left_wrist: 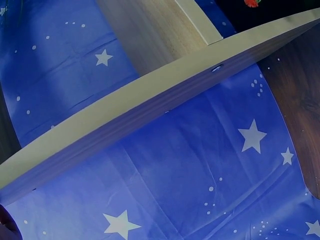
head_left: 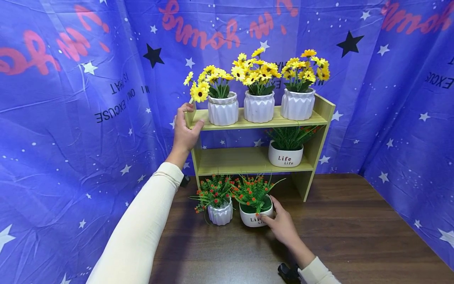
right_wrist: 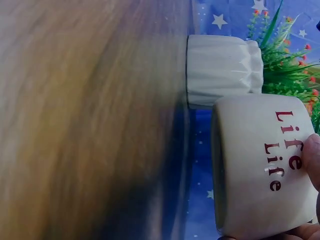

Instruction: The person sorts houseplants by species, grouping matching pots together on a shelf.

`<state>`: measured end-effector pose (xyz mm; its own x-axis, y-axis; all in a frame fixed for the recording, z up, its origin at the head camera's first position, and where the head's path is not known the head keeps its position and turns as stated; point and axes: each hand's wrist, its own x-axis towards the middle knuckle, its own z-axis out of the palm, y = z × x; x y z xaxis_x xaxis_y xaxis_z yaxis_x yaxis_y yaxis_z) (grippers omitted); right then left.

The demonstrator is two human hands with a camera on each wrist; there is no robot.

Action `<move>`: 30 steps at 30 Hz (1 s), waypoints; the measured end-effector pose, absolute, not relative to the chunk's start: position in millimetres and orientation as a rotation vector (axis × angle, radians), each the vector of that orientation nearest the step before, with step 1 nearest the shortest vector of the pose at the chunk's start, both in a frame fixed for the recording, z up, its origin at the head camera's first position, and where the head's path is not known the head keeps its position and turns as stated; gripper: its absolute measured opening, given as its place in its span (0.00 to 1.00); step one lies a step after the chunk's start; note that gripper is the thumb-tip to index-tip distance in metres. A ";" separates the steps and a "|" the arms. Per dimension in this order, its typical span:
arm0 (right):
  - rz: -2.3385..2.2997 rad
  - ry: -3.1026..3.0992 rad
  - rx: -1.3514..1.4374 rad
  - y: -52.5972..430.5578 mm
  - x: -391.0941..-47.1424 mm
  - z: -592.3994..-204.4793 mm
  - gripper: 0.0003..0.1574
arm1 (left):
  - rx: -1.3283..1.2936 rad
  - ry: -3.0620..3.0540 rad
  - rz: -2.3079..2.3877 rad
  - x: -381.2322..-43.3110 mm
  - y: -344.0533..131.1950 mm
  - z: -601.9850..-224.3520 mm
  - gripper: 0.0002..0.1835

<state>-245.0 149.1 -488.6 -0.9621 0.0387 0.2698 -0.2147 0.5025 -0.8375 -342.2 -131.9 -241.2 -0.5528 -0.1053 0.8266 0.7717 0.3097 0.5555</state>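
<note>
My left hand point(head_left: 186, 132) grips the upper left end of a light wooden shelf point(head_left: 234, 161), thumb on the top board and fingers over the side panel. In the left wrist view, the side panel point(left_wrist: 120, 100) crosses the frame and only a dark bit of the hand shows. With thumb and fingers, my right hand point(head_left: 282, 228) holds a white oval "Life" flowerpot point(head_left: 247, 219) of orange-red flowers. The right wrist view has its base point(right_wrist: 218, 170) raised off the table. Beside it stands a ribbed white flowerpot point(head_left: 220, 215) with red flowers.
Three ribbed white pots of yellow flowers point(head_left: 259, 106) line the top board. Another white "Life" pot point(head_left: 283, 156) sits at the right of the middle board. Around the brown table point(head_left: 354, 228) hangs a blue starry curtain point(head_left: 71, 157). A black object point(head_left: 288, 273) is by the right wrist.
</note>
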 end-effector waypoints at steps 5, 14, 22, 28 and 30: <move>1.476 -2.480 0.173 156.2 -237.8 -477.2 0.49 | -0.591 -1.756 -1.347 -354.9 -135.7 -247.6 0.21; 1.510 -2.413 0.196 168.8 -229.0 -444.0 0.49 | -0.596 -1.753 -1.326 -387.1 -144.7 -262.8 0.21; 1.532 -2.367 0.207 174.5 -245.1 -401.0 0.52 | -0.630 -1.728 -1.331 -388.7 -143.7 -264.6 0.22; 1.517 -2.405 0.189 167.1 -262.7 -383.2 0.55 | -0.643 -1.724 -1.312 -389.5 -144.4 -263.7 0.22; 1.514 -2.415 0.182 162.0 -268.5 -380.7 0.54 | -0.631 -1.739 -1.302 -389.3 -145.0 -263.6 0.22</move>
<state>-268.5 162.0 -380.7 -0.9515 0.0438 0.3047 -0.2551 0.4416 -0.8602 -389.3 -145.0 -263.6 -0.5104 -0.0925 0.8549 0.7943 0.3301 0.5100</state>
